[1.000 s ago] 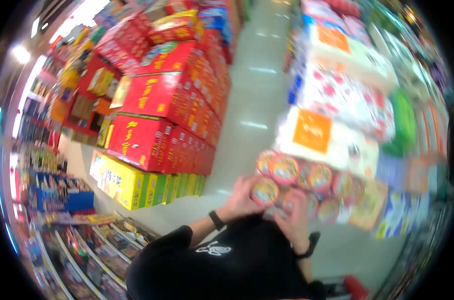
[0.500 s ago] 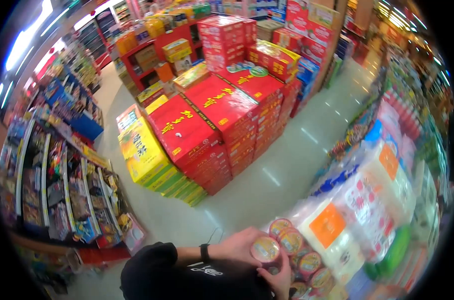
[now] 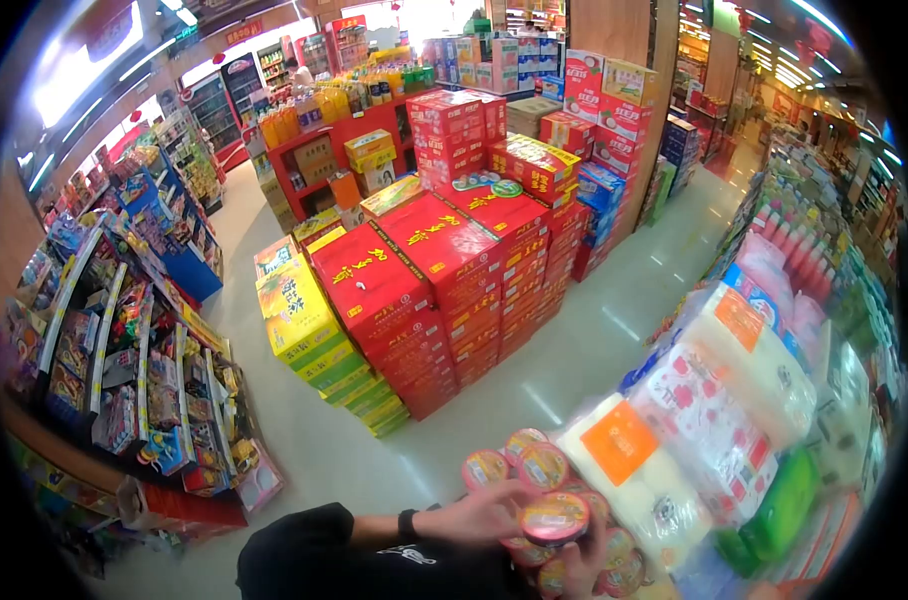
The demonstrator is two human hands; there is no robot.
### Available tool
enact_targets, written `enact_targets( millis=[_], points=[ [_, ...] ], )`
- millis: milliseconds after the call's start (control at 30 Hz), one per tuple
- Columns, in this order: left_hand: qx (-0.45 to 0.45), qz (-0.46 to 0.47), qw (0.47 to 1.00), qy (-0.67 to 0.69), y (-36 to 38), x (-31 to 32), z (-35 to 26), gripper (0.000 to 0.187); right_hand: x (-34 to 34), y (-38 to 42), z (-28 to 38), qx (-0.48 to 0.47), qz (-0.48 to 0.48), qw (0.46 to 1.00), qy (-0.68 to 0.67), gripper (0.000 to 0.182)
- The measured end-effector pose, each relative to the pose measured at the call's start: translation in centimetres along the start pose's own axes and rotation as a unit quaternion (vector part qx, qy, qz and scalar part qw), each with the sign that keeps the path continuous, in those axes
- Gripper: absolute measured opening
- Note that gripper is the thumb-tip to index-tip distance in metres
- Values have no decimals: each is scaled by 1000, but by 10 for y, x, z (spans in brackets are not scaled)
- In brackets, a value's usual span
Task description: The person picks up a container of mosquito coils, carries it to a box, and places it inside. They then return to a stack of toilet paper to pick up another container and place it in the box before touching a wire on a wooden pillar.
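My left hand lies half-curled against a round red-lidded foil-topped noodle cup; my right hand cradles it from below; it tops a stack of similar cups beside white wrapped tissue packs.

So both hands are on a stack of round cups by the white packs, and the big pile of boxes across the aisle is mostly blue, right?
Not quite: the head view shows the boxes across the aisle are mostly red, with some yellow-green ones at the near end. The rest holds: the left hand and right hand are on the cups, beside the white packs.
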State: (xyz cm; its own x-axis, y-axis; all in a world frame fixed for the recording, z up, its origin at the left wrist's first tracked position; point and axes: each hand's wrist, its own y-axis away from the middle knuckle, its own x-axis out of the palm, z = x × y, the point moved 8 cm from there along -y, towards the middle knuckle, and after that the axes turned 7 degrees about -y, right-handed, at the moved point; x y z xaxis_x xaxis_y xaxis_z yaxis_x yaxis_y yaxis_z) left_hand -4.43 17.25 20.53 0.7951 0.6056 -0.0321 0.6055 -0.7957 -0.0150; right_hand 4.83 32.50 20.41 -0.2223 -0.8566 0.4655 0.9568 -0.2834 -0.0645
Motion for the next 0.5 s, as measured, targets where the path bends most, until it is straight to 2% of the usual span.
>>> enact_targets(
  millis=[100,133,200,233,267,300,367,400,433,467,500],
  points=[
    [63,-60,994,-73,4,16,-4,60,-2,14,19,39,42,998,-11,76],
    [2,-56,997,-44,8,21,8,58,2,17,24,57,59,997,-12,76],
    [13,-97,995,-34,21,27,-2,56,9,20,35,74,104,992,-20,73],
    [14,-124,992,-31,34,28,-7,56,5,24,26,92,96,991,-34,70],
    [-55,-165,983,-50,54,27,13,46,2,29,14,115,92,988,-48,68],
    [-45,-184,979,-76,73,32,13,41,1,33,4,141,91,984,-61,66],
    [-21,-217,967,-135,101,31,4,32,18,35,-7,112,195,973,45,62],
    [-12,-256,958,-128,115,34,-13,21,28,41,-14,127,228,964,49,62],
    [-4,-305,948,-94,131,32,-15,19,38,50,-20,143,261,953,57,63],
    [7,-353,934,-57,149,35,-12,17,48,62,-36,197,282,939,-23,64],
    [19,-400,916,-18,169,39,-9,16,58,69,-40,205,315,926,-10,65]
  ],
)
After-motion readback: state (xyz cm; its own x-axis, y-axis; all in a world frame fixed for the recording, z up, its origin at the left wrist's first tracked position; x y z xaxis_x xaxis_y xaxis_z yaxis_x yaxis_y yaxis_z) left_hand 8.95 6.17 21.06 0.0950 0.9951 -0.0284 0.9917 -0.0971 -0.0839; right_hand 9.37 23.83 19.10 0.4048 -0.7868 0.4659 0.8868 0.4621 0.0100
